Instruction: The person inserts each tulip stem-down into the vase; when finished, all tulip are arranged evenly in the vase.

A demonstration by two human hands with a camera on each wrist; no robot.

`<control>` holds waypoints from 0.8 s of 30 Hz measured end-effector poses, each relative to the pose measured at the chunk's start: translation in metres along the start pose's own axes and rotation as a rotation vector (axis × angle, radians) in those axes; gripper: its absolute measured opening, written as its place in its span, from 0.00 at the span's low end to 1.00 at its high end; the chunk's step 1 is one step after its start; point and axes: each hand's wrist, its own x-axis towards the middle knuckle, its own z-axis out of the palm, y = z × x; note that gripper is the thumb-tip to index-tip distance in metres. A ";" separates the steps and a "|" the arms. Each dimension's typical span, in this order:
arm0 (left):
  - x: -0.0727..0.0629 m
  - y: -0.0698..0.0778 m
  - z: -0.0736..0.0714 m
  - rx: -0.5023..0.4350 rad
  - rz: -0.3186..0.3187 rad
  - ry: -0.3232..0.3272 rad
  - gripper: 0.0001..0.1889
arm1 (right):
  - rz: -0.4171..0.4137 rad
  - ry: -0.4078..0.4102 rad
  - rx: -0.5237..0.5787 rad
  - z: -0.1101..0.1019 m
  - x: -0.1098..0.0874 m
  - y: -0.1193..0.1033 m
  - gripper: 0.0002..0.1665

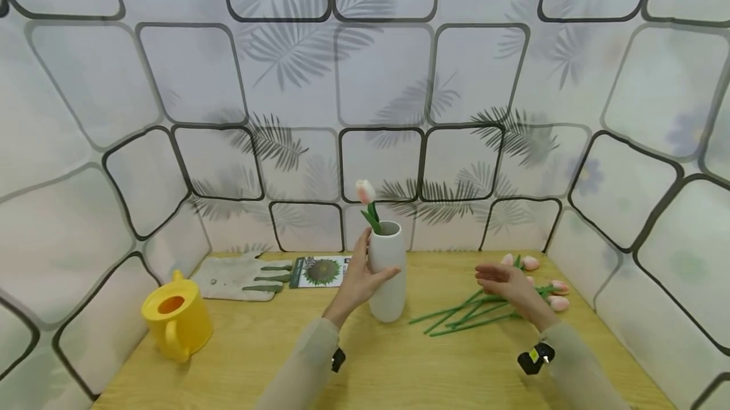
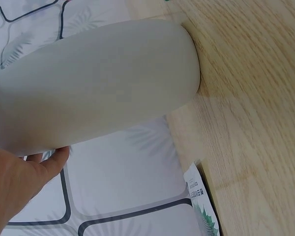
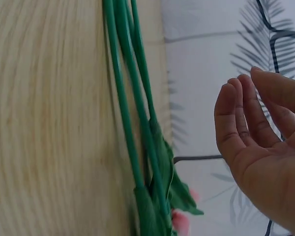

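- Left hand (image 1: pixel 359 280) grasping white vase (image 1: pixel 389 280) round its side, thumb across the front.
- Vase upright on table (image 1: pixel 245 353), roughly mid-view in head cam.
- One pink-white tulip (image 1: pixel 365 192) standing in vase, leaning over the rim on the left-hand side.
- Right hand (image 1: pixel 513 286) released, fingers loosely curved, holding nothing; raised over the loose tulips (image 3: pixel 160 157).
- Loose tulips lie bunched on table, right of vase, stems toward it, pink blossoms (image 1: pixel 558 303) at far end.
- Seed packet (image 1: pixel 321 271), sunflower-like picture on it, flat behind vase, to the left.
- Glove (image 1: pixel 236 277), pale with green fingers, lies beside packet.
- Yellow watering can (image 1: pixel 185 324) upright at far left, near glove.
- Patterned curtain (image 1: pixel 382 68) behind and along both sides.
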 end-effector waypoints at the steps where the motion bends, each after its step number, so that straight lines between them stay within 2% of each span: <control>1: 0.002 -0.005 0.001 0.000 -0.003 0.001 0.50 | 0.014 -0.003 -0.011 -0.002 -0.002 0.002 0.33; 5: 0.007 -0.027 0.006 -0.007 0.003 0.009 0.51 | 0.046 -0.019 -0.056 -0.012 -0.011 0.011 0.33; 8: 0.011 -0.039 0.008 -0.009 0.005 0.020 0.52 | 0.072 -0.005 -0.038 -0.017 -0.015 0.016 0.33; 11: 0.012 -0.040 0.007 -0.016 0.015 0.024 0.52 | 0.075 0.005 -0.023 -0.024 -0.018 0.019 0.32; 17: 0.011 -0.039 0.007 -0.005 0.001 0.014 0.53 | 0.033 -0.074 -0.018 -0.038 -0.031 0.023 0.24; 24: 0.012 -0.038 0.008 -0.017 0.007 0.014 0.53 | 0.181 -0.180 0.015 -0.043 -0.043 0.030 0.30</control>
